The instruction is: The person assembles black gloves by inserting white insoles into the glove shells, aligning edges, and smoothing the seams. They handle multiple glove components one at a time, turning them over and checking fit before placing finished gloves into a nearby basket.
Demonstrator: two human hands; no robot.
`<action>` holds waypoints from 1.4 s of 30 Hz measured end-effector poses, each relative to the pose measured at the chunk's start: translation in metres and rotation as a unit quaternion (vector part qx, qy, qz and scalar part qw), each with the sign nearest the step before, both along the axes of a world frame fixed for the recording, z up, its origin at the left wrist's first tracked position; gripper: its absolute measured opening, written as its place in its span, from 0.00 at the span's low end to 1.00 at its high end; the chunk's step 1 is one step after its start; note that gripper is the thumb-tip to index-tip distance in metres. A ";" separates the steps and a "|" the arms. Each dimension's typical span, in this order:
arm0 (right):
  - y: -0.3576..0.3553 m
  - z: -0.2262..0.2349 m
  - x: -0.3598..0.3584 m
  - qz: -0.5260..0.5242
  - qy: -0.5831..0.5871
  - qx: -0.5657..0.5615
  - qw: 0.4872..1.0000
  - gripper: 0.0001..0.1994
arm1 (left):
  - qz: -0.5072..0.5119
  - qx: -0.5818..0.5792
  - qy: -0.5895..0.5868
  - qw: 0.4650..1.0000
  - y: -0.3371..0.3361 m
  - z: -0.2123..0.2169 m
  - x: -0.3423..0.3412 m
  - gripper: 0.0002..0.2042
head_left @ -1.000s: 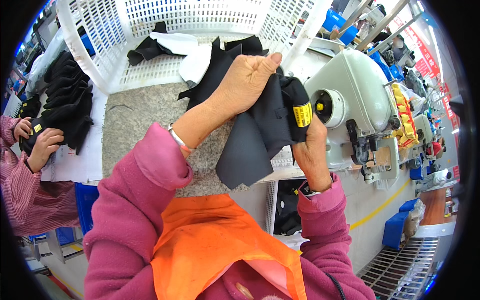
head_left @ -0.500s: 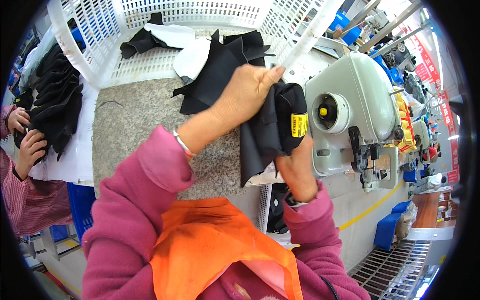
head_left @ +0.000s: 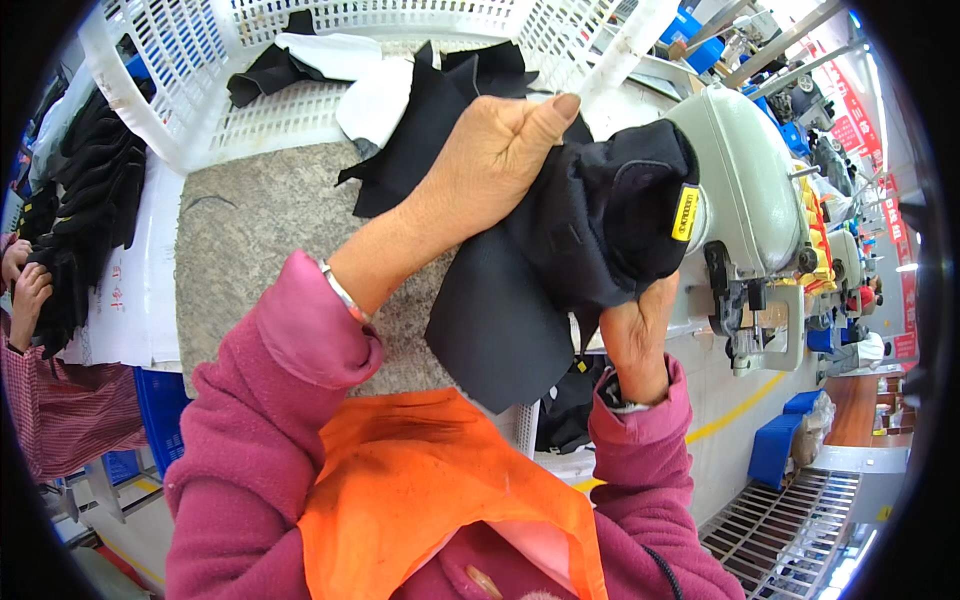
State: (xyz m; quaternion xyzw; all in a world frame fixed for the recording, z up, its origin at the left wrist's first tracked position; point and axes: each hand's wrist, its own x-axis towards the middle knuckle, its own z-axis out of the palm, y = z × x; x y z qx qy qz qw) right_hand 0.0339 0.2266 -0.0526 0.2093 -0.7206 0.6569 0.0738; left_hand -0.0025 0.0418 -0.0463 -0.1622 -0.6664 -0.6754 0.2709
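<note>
A black shoe upper [head_left: 560, 240], soft and open at the collar, hangs between my hands in front of the sewing machine. A yellow label [head_left: 686, 212] sits on its right edge. My left hand [head_left: 490, 160] is closed on its top edge, thumb up. My right hand [head_left: 640, 325] grips it low on the right; those fingers are partly hidden behind the cloth. A wide flap [head_left: 495, 320] hangs down toward my orange apron.
The pale green sewing machine [head_left: 740, 180] stands close on the right. A white plastic basket [head_left: 205, 125] holds black and white cut pieces [head_left: 415, 125] beyond the grey stone-patterned board [head_left: 250, 240]. At left, a co-worker's hands [head_left: 28, 290] touch stacked black pieces [head_left: 95, 200].
The shoe upper has moved right, toward the machine, and opened out, showing its hollow collar and wide flap. My right hand went right with it. The co-worker's hands shifted left.
</note>
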 end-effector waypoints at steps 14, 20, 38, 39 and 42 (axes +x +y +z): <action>-0.005 0.002 0.000 0.003 0.172 0.192 0.966 0.13 | 0.060 -0.128 -0.101 0.985 0.005 -0.018 0.000 0.22; 0.005 0.012 -0.004 0.001 0.120 0.132 0.984 0.15 | -0.028 0.045 -0.054 0.997 0.000 -0.024 -0.005 0.23; 0.038 -0.013 0.082 -0.124 0.293 0.227 0.920 0.14 | 0.118 -0.103 -0.062 0.986 0.014 -0.046 0.008 0.25; 0.029 -0.016 0.081 -0.112 0.267 0.221 0.931 0.14 | 0.119 -0.100 -0.056 0.986 0.014 -0.046 0.008 0.25; 0.015 -0.020 0.078 -0.152 0.143 0.238 0.948 0.17 | 0.117 -0.125 -0.070 0.983 0.012 -0.045 0.009 0.25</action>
